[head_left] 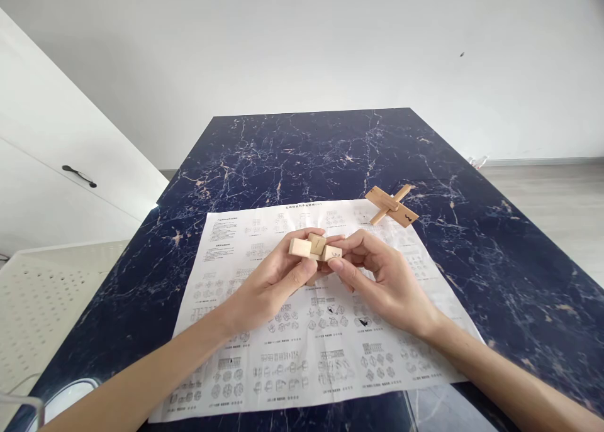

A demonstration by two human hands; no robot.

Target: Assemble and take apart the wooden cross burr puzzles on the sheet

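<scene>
Both hands grip a small wooden burr puzzle (pixel 317 246) made of pale interlocking blocks, with dark pen marks on some of its faces. My left hand (pixel 271 281) pinches its left side, the thumb in front. On the right side, my right hand (pixel 382 278) holds it between thumb and bent fingers. The puzzle is raised over a printed instruction sheet (pixel 292 287) covered with small diagrams. Fingers hide the back and underside of the puzzle. Beyond my right hand lies a cross-shaped wooden piece (pixel 391 205) with dark marks, partly over the sheet's far right corner.
The dark blue marbled table (pixel 302 155) reaches toward a white wall (pixel 311 42). A perforated cream chair (pixel 47 300) stands at the left, near a white cabinet with a black handle (pixel 79 176). A round white object (pixel 68 400) shows near my left forearm.
</scene>
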